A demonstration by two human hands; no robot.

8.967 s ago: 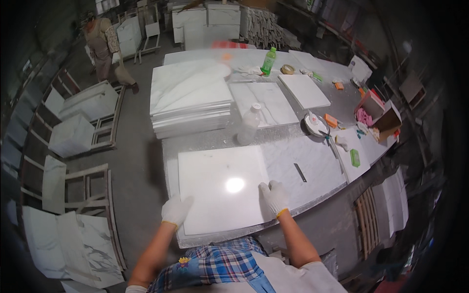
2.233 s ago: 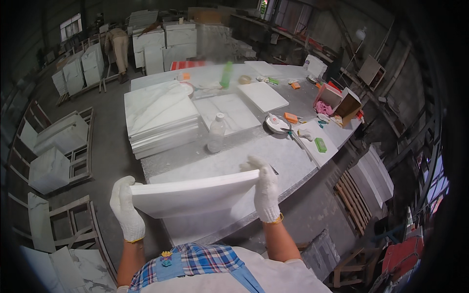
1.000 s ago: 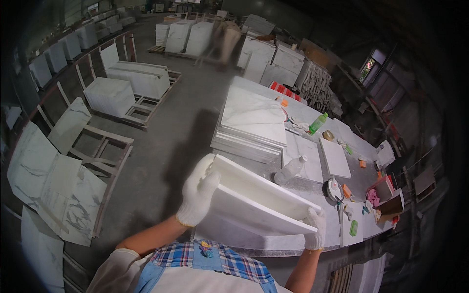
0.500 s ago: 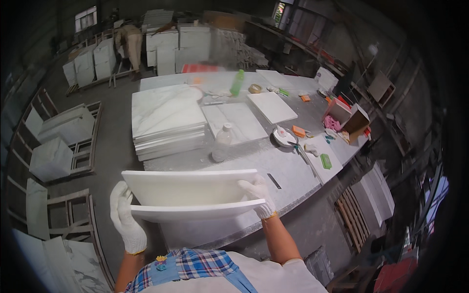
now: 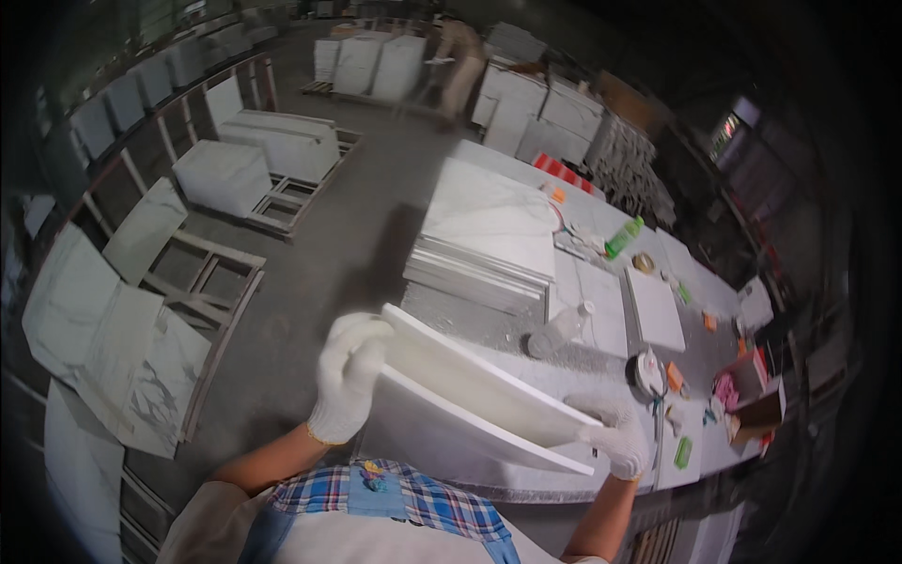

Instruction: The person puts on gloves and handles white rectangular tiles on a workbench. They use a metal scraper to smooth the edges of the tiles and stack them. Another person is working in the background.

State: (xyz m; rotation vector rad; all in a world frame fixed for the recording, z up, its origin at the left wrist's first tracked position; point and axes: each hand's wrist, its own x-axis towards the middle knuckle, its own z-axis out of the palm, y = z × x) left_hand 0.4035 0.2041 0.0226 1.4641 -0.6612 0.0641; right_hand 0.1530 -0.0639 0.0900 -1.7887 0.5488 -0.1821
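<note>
Both my hands wear white knit gloves and hold a pair of thin white stone slabs above the near side of the table. The farther slab [image 5: 470, 381] and the nearer slab [image 5: 484, 418] stand on edge with a gap between them. My left hand [image 5: 348, 376] is closed around their left ends. At the right ends, my right hand [image 5: 615, 437] grips them, its fingers partly inside the gap. Just beyond the slabs lies a stack of white, grey-veined slabs [image 5: 489, 221]. A clear plastic bottle [image 5: 564, 329] is beside that stack.
The grey worktable [image 5: 423, 315] also bears a green bottle [image 5: 624, 237], a white slab [image 5: 655, 310], a round dish [image 5: 648, 374] and an open carton [image 5: 759, 409]. Metal racks with marble pieces [image 5: 225, 177] line the floor at left. Another person [image 5: 460, 70] bends over at the back.
My view has swung left, so the table now sits farther right in it. The held slabs have tilted, left end up and right end lower. Both hands keep their grip.
</note>
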